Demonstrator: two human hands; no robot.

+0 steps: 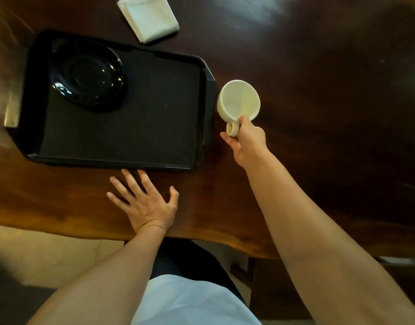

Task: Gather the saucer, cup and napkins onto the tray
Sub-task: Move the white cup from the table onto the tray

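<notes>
A black tray (131, 127) lies on the dark wooden table. A glossy black saucer (85, 73) rests in the tray's far left corner. My right hand (247, 143) grips the handle of a cream cup (239, 100), which is just right of the tray's right edge, its mouth tipped toward me. My left hand (143, 200) lies flat on the table with fingers spread, its fingertips at the tray's near edge. A folded white napkin (149, 16) sits on the table beyond the tray's far edge.
The dark wooden table (330, 102) stretches to the right of the cup. Its near edge runs just below my left wrist. Pale floor shows at the lower left.
</notes>
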